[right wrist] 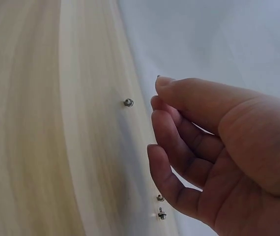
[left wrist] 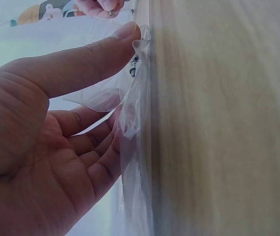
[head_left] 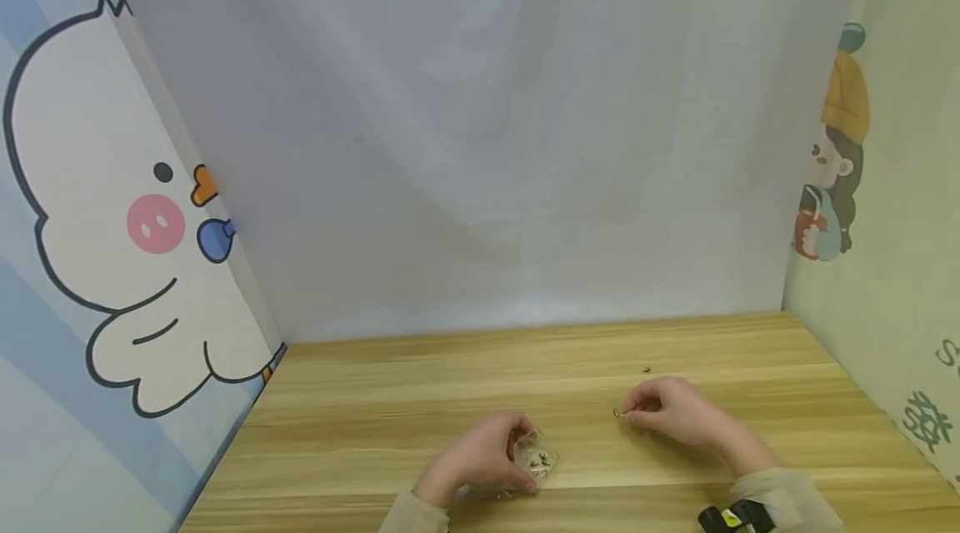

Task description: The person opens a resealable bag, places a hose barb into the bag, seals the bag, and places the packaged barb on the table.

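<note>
My left hand (head_left: 483,454) grips a small clear plastic container (head_left: 546,443) from its left side, thumb on the near side. Several small metal screw-like pieces (head_left: 540,462) lie inside it. In the left wrist view, crinkled clear film (left wrist: 134,128) hangs along the container beside the fingers. To the right, my right hand (head_left: 678,416) pinches one small metal screw-like piece (head_left: 617,413) between thumb and forefinger, above the table. Only its tip shows in the right wrist view, past the thumb; the other fingers curl loosely.
On the wooden table (head_left: 360,399), a loose metal piece (head_left: 647,369) lies behind my right hand. The right wrist view shows loose pieces on the wood, one (right wrist: 128,103) beside the fingertips and two (right wrist: 162,213) lower down. A pale curtain (head_left: 480,183) borders the table's back edge.
</note>
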### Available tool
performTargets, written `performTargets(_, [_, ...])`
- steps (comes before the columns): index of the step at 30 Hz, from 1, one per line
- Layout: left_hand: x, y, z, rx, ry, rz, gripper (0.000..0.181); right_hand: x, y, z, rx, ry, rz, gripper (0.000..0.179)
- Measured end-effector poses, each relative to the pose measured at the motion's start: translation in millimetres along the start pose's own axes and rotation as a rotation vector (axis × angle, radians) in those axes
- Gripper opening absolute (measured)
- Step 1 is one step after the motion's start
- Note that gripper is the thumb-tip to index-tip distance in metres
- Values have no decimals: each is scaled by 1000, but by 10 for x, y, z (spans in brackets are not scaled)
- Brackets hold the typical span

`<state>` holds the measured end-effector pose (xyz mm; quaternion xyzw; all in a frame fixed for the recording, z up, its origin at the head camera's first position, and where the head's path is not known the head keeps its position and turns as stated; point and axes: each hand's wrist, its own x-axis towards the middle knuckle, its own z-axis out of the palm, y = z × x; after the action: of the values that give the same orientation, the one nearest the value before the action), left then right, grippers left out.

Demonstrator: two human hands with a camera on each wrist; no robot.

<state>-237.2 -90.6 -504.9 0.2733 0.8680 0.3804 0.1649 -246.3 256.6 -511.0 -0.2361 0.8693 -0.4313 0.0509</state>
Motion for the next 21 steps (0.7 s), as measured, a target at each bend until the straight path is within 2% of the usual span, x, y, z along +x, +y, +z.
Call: performTargets(21, [16, -20, 20, 23, 19, 12, 60, 42, -97, 148, -6, -53, 0, 8])
